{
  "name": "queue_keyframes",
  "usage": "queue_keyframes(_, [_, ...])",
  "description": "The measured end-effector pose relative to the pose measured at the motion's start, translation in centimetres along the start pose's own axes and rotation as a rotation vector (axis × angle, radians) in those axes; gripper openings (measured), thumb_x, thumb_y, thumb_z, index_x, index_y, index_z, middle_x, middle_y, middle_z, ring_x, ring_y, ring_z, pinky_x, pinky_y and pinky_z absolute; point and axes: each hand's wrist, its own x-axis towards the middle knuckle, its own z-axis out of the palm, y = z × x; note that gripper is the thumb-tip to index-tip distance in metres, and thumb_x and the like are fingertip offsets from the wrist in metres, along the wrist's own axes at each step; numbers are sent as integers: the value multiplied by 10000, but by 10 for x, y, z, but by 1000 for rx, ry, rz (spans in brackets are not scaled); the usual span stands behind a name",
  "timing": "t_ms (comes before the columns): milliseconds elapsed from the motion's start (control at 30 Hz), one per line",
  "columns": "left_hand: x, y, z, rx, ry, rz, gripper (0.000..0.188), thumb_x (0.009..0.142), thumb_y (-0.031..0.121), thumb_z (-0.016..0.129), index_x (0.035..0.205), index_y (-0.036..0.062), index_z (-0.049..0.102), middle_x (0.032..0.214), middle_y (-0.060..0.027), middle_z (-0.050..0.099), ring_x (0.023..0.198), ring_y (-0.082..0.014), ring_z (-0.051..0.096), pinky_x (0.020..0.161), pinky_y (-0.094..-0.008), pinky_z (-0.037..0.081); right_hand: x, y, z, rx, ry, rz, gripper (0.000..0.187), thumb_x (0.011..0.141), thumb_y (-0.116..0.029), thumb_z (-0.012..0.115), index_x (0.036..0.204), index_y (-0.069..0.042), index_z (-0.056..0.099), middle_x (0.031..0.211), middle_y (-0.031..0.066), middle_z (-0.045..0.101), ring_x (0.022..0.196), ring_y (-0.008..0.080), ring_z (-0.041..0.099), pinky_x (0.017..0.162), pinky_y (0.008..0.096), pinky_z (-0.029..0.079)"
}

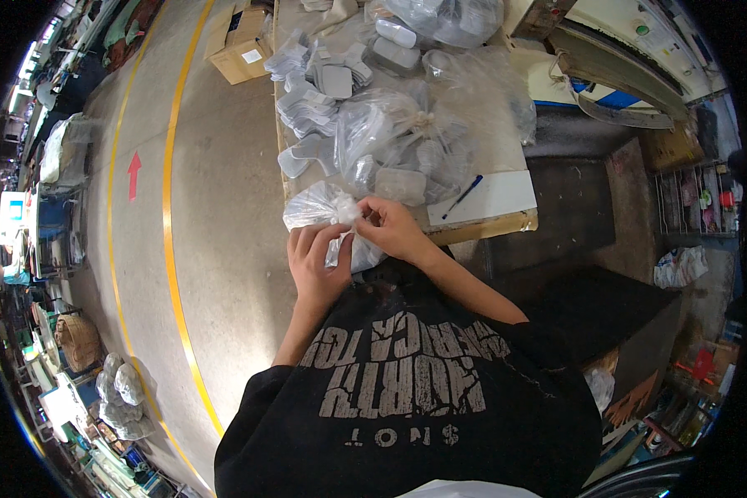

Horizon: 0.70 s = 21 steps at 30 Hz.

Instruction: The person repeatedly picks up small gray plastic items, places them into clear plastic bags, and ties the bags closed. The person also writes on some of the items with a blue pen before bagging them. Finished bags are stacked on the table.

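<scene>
A filled clear plastic bag (309, 202) sits at the near left corner of the table, its neck bunched up into a whitish twist. My left hand (317, 259) is closed on the bag, fingers over its near side just below the twist and the thumb bent toward them. From the right, my right hand (393, 230) pinches the gathered plastic at the neck with thumb and fingertips. The exact form of the twist is partly hidden by my fingers. Just beyond lies a larger tied clear bag (373, 124) with pale grey pieces inside.
Stacks of flat grey cut pieces (305, 112) line the table's left side. More filled bags (448, 21) lie at the far end. A blue pen (463, 197) rests on white paper (502, 199) at right. A cardboard box (239, 48) stands past the table's left edge.
</scene>
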Motion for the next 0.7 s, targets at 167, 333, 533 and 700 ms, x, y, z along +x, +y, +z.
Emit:
queue_keyframes(167, [4,1,5,162,-41,-80,207,815,93,817,1008,145,762,953,-12,715,945,-241,645,864,-389,493,-1,-3,0,-48,-1,1,226,873,-182,747,1022,-19,698,854,20,675,700,86,532,642,273,455])
queue_keyframes(333, [-1,-2,4,240,-60,-140,145,855,161,783,988,162,724,961,7,701,938,-246,620,889,-401,448,-2,-13,3,-119,18,-49,226,860,-171,747,1017,-14,705,830,24,675,677,91,533,625,278,458])
queue_keyframes(533, [-4,-17,7,122,43,-268,166,875,95,741,1003,91,635,975,-26,668,941,-296,604,862,-438,442,-1,-20,8,-178,99,-31,206,853,-147,748,1003,-13,704,840,42,680,688,122,572,637,300,470])
queue_keyframes(700, [-9,-9,4,241,-37,-119,163,873,147,760,1027,161,709,1012,-22,653,947,-275,600,874,-429,436,-3,-21,10,-271,126,-91,232,815,-174,760,976,-16,705,885,131,722,768,264,691,707,385,527])
